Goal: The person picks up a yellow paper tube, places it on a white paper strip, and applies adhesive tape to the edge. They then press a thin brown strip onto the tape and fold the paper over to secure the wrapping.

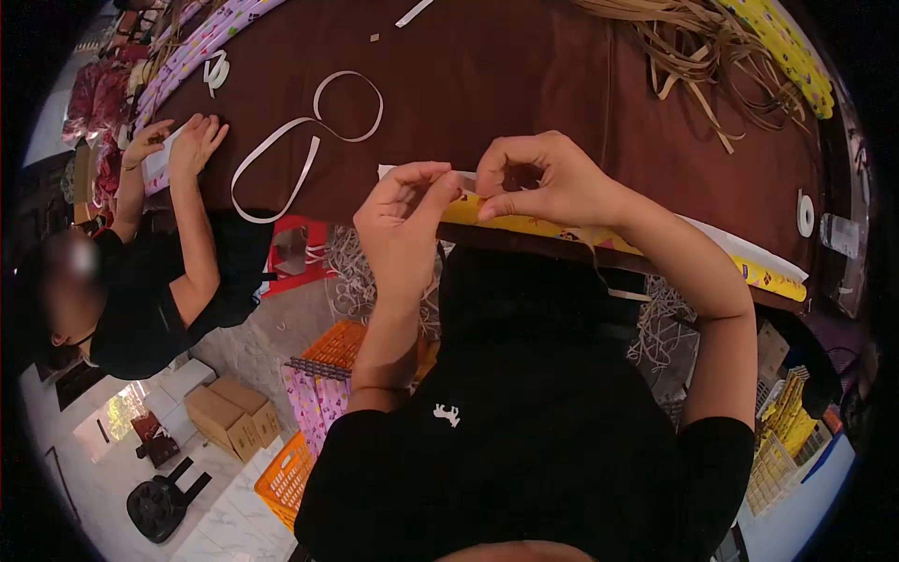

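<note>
A yellow patterned strip [534,225] with a white edge lies along the near edge of the brown table [468,84]. Over its left part is my left hand [405,220], thumb and index finger pinched together at the tips. My right hand [543,178] is just to the right, its thumb and fingers curved toward each other above the strip. Whatever lies between the fingertips of either hand is too small to make out. A thin brown strip [592,253] hangs from the table edge beneath my right forearm.
A co-worker's hands [192,145] work at the left by purple patterned rolls [192,56]. A looped white band [272,140] lies left of centre. Brown strips [698,66] and yellow rolls [782,51] lie at the back right, a white coil [804,215] at the right edge.
</note>
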The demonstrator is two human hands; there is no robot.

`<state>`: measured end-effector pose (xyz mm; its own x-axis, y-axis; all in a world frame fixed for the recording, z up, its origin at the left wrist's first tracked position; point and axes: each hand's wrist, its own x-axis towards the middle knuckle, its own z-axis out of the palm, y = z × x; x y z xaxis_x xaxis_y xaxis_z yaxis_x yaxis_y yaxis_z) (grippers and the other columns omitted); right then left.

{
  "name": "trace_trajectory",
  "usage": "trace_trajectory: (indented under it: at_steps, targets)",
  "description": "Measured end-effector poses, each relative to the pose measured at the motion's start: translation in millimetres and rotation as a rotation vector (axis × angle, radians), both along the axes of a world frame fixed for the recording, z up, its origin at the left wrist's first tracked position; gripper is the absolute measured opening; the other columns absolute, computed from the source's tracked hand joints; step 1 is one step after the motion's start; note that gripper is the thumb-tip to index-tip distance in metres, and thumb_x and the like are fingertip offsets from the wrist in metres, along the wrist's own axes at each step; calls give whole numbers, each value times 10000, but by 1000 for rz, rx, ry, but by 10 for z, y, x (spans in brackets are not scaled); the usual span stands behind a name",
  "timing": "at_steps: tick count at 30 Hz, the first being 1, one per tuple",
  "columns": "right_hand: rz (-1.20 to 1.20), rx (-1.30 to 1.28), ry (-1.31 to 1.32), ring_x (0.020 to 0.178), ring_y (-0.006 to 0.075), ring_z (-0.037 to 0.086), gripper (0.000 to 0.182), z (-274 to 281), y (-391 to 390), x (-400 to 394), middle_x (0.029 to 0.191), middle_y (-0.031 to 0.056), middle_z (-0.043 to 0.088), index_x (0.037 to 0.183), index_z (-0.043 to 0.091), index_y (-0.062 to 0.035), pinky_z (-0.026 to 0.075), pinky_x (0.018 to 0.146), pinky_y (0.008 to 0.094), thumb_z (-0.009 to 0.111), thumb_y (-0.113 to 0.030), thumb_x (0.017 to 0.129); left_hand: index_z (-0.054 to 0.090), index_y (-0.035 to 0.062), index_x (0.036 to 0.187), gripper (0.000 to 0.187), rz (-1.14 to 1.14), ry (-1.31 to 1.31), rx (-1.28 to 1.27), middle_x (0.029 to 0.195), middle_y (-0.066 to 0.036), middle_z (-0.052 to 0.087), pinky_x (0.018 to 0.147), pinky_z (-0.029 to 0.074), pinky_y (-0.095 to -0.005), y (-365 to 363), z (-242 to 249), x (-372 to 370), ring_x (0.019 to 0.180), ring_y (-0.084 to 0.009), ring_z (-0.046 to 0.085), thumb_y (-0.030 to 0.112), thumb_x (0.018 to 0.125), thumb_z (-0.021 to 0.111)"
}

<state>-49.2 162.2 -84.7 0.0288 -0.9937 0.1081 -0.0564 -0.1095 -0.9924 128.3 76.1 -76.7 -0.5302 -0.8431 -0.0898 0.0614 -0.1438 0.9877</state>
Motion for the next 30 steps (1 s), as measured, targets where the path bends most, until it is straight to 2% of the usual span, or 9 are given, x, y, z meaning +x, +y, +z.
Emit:
trace_trajectory:
  at_steps: [5,10,12,15,18,22,25,27,30]
  targets:
    - [27,140,-106,755,34,574,242,7,-31,-53,764,-27,633,993,595,-59,442,776,224,760,-68,816,655,-46,971,128,130,-224,-195,896,-64,682,741,494,-203,-236,-70,311,805,-82,627,6,860,694]
    - [36,199,-83,749,39,547,156,-44,-39,-29,779,-30,642,949,654,-56,417,698,222,746,-76,825,670,-35,957,124,145,-311,-330,880,-55,687,739,490,-195,-456,-233,540,816,-78,627,22,854,708]
    - [-28,79,130,758,96,577,123,-94,-54,-11,790,25,635,908,695,-55,464,720,271,736,-138,826,673,-34,953,125,134,-317,-276,862,-41,680,726,478,-186,-538,-252,515,803,-67,614,25,850,713]
    - [-69,110,223,769,133,565,113,-171,-62,-6,834,46,625,925,722,-59,467,713,272,721,-111,825,680,-41,965,146,45,-195,-139,838,-22,664,690,449,-174,-661,-282,491,731,-48,573,20,838,719]
    - [-67,89,284,770,145,556,144,-195,-58,-3,844,51,610,969,729,-69,472,715,279,705,-100,831,683,-42,964,157,-21,-263,-128,832,-20,662,686,445,-171,-711,-249,526,734,-45,569,27,830,728]
    - [-54,69,270,791,153,565,150,-179,-61,0,853,59,616,976,729,-69,473,719,284,700,-110,834,686,-44,945,159,-34,-309,-136,820,-19,663,675,444,-173,-761,-248,562,724,-43,565,38,819,740]
    - [-70,158,255,807,159,562,149,-132,-69,23,859,65,619,963,729,-65,469,720,288,707,-130,831,692,-34,933,156,-39,-340,-258,810,-23,667,658,440,-180,-790,-330,556,711,-43,557,51,814,748]
    - [-89,135,303,810,165,554,143,-189,-82,25,859,72,626,946,731,-66,467,718,294,712,-134,821,696,-30,921,145,-18,-389,-328,799,-24,670,639,433,-186,-795,-352,536,688,-36,535,55,815,749]
    - [-96,65,366,804,170,549,134,-241,-99,35,829,68,626,928,734,-70,466,710,304,713,-135,813,706,1,908,136,-12,-401,-287,787,-29,656,648,437,-205,-803,-353,523,696,-57,537,70,803,759]
